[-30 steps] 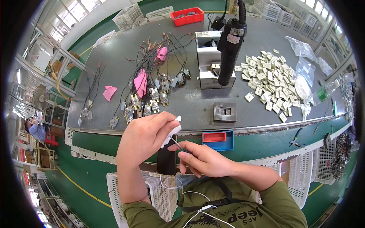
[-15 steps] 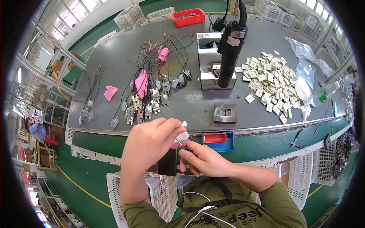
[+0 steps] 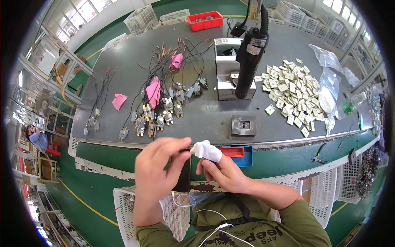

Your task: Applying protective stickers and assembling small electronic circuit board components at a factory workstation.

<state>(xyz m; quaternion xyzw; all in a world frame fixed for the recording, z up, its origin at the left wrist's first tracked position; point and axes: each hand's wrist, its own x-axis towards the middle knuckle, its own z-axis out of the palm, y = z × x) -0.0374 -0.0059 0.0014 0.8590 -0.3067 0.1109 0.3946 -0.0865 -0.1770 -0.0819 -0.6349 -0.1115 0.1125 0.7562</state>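
A crumpled white piece [image 3: 210, 153] looks like soft, matt cloth. The dark grey table [image 3: 197, 125] is smooth with a dull sheen; the front rail [image 3: 284, 178] shows rough, chipped paint. A small block [image 3: 243, 131] is bare grey metal. The hanging black tool [image 3: 248, 64] looks like matt plastic, the red bin [image 3: 205, 25] smooth plastic, the bottle [image 3: 351, 105] and bag [image 3: 327, 57] clear plastic.

A red tray [image 3: 205, 24] is being filled partly by small bits, near the far edge of the grey table [image 3: 197, 119]. Some black wires [image 3: 162, 68] are being partly covered by two pink scraps [image 3: 153, 91]. A little red box [image 3: 231, 152] is being held inside a blue box [image 3: 247, 156]. A clear bottle [image 3: 357, 101] is being kept close to crinkly see-through bags [image 3: 327, 57]. The green floor [image 3: 94, 185] is being crossed by a yellow line [image 3: 88, 202], and a fan [image 3: 44, 103] is being kept over on the left.
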